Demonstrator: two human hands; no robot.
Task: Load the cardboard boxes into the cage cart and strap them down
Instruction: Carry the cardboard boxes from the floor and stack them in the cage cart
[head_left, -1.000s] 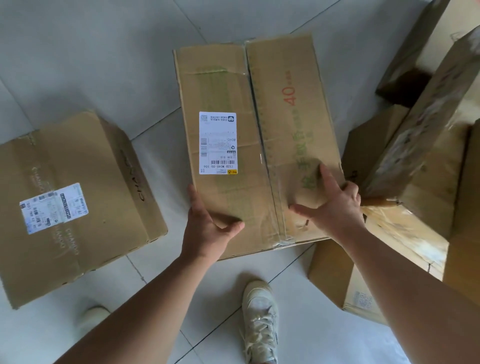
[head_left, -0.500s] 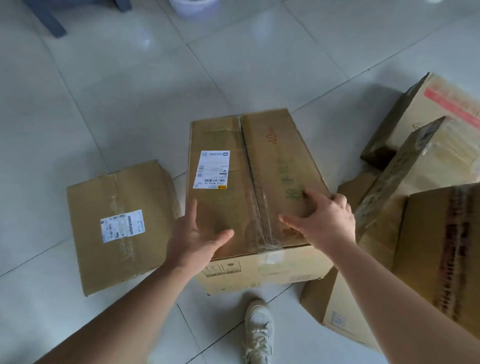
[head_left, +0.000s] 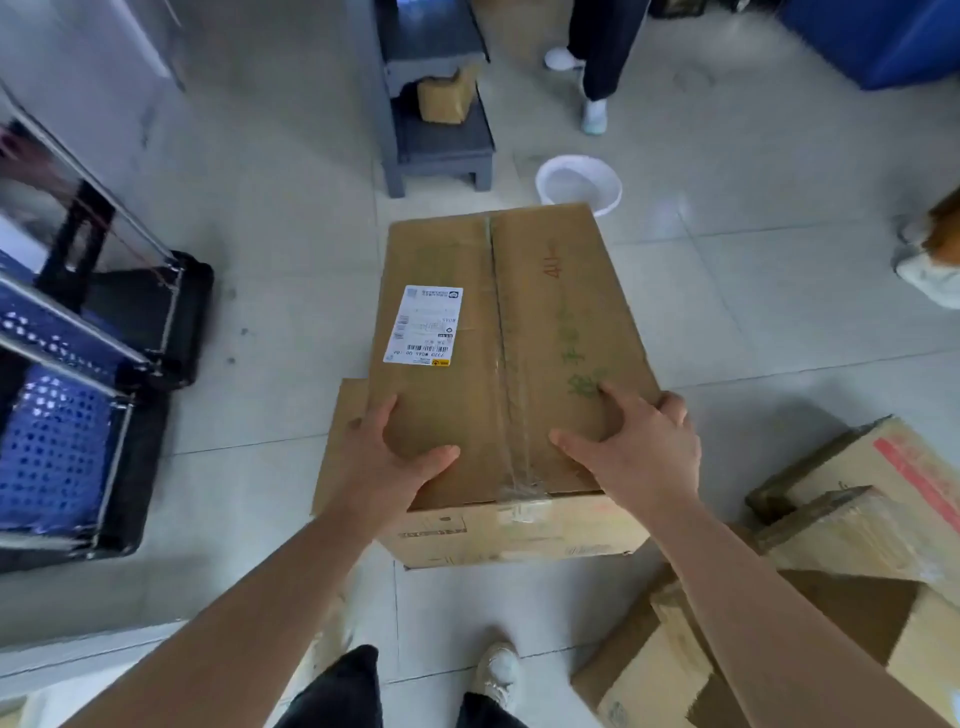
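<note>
A large taped cardboard box (head_left: 519, 312) with a white shipping label and green and red writing is held up in front of me. My left hand (head_left: 387, 462) grips its near left edge, thumb on top and fingers down the side. My right hand (head_left: 636, 444) grips the near right edge, with the thumb and forefinger spread on the lid. The cage cart (head_left: 78, 338), with metal bars and blue perforated panels, stands at the left. A smaller box (head_left: 340, 431) on the floor shows partly under the held box.
Several more cardboard boxes (head_left: 857, 525) are piled at the lower right. A white basin (head_left: 579, 184) and a grey step shelf (head_left: 441, 140) holding a small box stand behind. Another person's legs (head_left: 597, 57) are at the back, and a shoe (head_left: 930, 273) at the right edge.
Both hands closed round the box's near edges and raised it off the floor. My view lifted with it, bringing the cage cart, shelf and basin into sight.
</note>
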